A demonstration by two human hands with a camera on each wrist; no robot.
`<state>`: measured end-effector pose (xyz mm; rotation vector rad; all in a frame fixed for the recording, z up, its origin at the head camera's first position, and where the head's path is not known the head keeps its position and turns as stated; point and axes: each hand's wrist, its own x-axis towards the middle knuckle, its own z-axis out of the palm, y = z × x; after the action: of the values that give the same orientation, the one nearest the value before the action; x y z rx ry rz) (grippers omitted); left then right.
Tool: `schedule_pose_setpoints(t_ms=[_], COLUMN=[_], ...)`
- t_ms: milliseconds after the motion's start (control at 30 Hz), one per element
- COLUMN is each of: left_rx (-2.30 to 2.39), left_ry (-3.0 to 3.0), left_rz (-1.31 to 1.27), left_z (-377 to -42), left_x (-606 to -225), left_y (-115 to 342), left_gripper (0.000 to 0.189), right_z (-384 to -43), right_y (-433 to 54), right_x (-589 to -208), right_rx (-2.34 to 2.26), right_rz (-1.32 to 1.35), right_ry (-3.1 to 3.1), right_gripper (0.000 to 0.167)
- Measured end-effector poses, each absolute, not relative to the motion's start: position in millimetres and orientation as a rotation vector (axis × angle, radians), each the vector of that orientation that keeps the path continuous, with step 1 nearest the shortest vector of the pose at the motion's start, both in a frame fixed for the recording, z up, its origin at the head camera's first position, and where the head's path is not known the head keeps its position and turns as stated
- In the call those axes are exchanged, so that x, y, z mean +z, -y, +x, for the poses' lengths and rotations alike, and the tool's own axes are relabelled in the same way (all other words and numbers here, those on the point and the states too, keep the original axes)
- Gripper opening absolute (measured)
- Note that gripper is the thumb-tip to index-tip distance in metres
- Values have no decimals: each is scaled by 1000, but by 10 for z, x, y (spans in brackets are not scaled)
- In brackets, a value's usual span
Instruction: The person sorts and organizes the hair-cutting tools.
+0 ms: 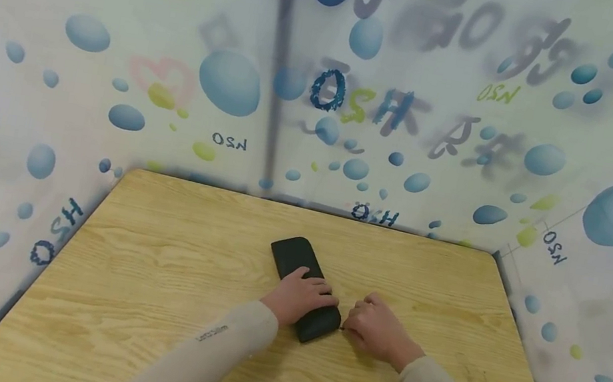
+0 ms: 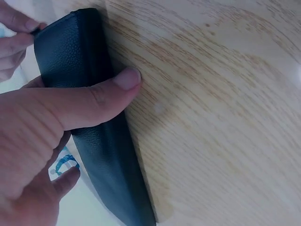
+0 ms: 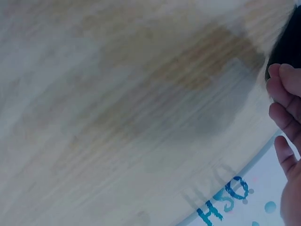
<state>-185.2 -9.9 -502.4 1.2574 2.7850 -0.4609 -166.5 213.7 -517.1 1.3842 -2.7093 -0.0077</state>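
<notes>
A long black case with a grained, leather-like surface lies slantwise on the wooden table in the head view. My left hand grips it across its nearer half, the thumb along one side and the fingers over the other, partly hidden. Close by the case's near right end is my right hand. Its thumb and forefinger pinch a tiny dark tab at the case's corner, which looks like a zipper pull; the fingertips cover most of it. In the right wrist view, the case shows only at the right edge, beside the fingers.
Light wood grain covers the tabletop, which reaches back to the walls. Around the table stand pale walls printed with blue and green bubbles and letters. Beige sleeves cover both forearms.
</notes>
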Motion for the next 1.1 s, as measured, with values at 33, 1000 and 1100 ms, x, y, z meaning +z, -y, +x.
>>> schedule_pose_setpoints(t_ms=[33,1000,1100], left_rx=[-457,-273,-193], left_ry=[-2787,-2734,-2749], left_rz=[1255,1202,1174], left_z=[-1858,-1890,-1883], left_x=[-5035,-5073,-5085], left_y=[102,199,320], left_gripper=[59,68,74], right_z=[-1660,-1516,-1511], right_y=[-2137,-2022,-2014], right_x=[-5181,-5295,-5288], right_rx=[5,-3,26], right_rz=[1391,1325,1280], right_ry=[2709,2791,2834], right_gripper=[8,11,11])
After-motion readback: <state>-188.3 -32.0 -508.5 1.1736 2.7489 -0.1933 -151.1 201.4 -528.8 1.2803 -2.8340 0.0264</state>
